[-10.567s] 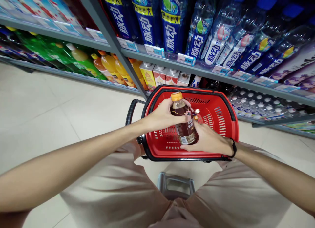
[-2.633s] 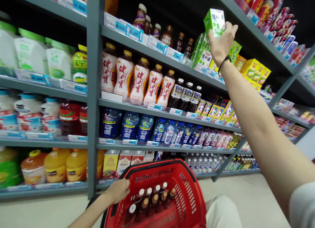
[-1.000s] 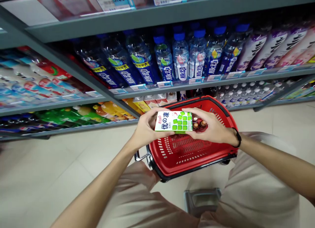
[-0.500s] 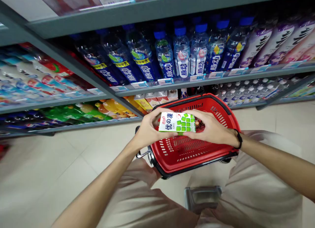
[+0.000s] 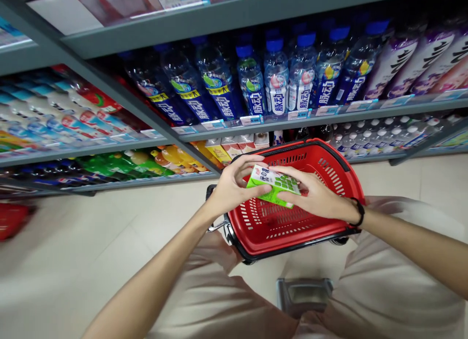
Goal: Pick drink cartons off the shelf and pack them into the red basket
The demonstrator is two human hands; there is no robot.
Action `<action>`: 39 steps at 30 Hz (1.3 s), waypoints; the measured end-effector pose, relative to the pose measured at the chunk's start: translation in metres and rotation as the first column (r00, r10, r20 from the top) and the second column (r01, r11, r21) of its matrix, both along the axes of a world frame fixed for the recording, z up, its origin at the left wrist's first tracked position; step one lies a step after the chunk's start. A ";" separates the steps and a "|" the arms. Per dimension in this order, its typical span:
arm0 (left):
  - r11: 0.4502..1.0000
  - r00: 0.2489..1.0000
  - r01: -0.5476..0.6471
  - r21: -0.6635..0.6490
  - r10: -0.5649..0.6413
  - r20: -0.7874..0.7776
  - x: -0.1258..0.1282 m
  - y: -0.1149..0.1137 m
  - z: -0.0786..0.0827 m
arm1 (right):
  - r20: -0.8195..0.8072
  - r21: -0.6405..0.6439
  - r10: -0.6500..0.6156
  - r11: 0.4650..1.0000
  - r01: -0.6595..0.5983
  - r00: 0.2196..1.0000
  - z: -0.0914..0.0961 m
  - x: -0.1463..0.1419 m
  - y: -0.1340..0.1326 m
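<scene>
A small green and white drink carton with dark Chinese lettering is held over a red shopping basket. My left hand closes on the carton's left end, thumb along its near side. On the right end, my right hand grips it, thumb also on the near side; a black band circles that wrist. The carton is tilted, showing its green side and part of its white face. Both hands hide some of the basket's inside. The basket has slotted walls, a black rim and wheels.
Ahead stands a shelf with blue-capped drink bottles, purple-labelled bottles and, lower down, small cartons. Another red basket is on the floor at left. A grey metal-like frame sits between my legs.
Both hands have turned the carton so its green side now faces me more, its white face less. The view has shifted slightly, and more of the other red basket shows at left.
</scene>
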State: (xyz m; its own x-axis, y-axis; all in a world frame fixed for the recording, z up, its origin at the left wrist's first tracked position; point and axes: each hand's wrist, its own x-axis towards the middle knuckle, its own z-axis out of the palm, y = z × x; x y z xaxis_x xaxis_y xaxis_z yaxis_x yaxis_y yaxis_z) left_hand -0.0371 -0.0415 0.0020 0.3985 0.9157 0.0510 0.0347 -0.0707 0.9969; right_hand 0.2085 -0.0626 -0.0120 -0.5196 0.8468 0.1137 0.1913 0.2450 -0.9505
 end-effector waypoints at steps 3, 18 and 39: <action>0.999 0.998 0.040 0.026 -0.041 0.045 0.000 -0.002 0.001 | -0.216 -0.201 -0.026 0.979 -0.018 0.976 0.003 -0.002 -0.001; 0.996 0.996 -0.042 0.072 0.036 0.076 -0.001 -0.009 -0.008 | -0.494 -0.563 -0.128 0.801 -0.204 0.860 -0.008 -0.011 0.001; 0.956 0.968 -0.247 0.157 0.251 -0.002 0.008 -0.013 0.007 | -0.366 -0.408 -0.058 0.907 -0.105 0.929 -0.006 -0.014 -0.003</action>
State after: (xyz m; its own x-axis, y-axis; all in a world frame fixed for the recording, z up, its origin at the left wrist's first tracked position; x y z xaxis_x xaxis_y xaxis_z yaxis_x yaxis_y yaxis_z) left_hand -0.0290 -0.0540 0.0087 0.1614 0.9678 0.1932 0.0922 -0.2097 0.9734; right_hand 0.1949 -0.0656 -0.0181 -0.5308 0.8454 -0.0603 -0.1857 -0.1854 -0.9649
